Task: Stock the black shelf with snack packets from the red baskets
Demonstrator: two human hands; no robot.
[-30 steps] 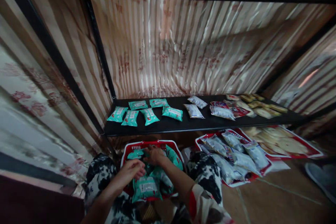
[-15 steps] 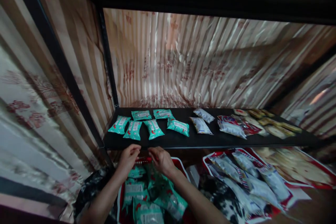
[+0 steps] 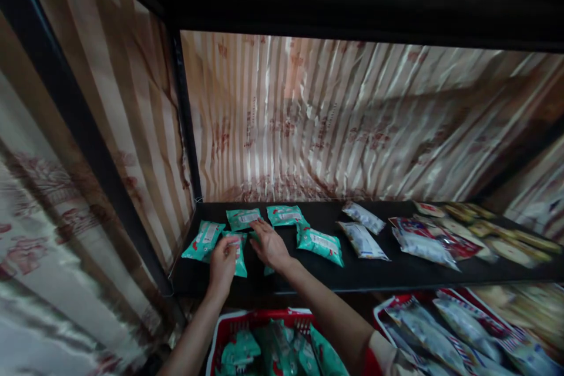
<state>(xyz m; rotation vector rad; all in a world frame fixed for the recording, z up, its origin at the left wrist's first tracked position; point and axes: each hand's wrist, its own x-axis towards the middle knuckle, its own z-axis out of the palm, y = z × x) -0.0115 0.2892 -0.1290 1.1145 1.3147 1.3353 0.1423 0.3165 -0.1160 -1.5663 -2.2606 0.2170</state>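
My left hand (image 3: pixel 222 263) rests on the black shelf (image 3: pixel 396 273), its fingers curled on the edge of a teal snack packet (image 3: pixel 240 254). My right hand (image 3: pixel 269 245) lies flat, fingers stretched out, on a second teal packet (image 3: pixel 268 271) that it mostly hides. More teal packets lie around them: one at the left (image 3: pixel 204 239), two behind (image 3: pixel 243 218) (image 3: pixel 285 214), one at the right (image 3: pixel 319 242). Below the shelf, a red basket (image 3: pixel 238 323) holds several more teal packets.
Further right on the shelf lie silvery packets (image 3: pixel 362 241), red-and-white bags (image 3: pixel 423 244) and yellowish packets (image 3: pixel 484 217). A red-rimmed tray (image 3: pixel 383 314) with silvery bags sits on the floor at the lower right. A black post (image 3: pixel 185 123) and striped cloth close in the shelf.
Both hands rose from the red basket to the shelf and now rest on teal packets there. The view tilted up, so the basket sank to the bottom edge.
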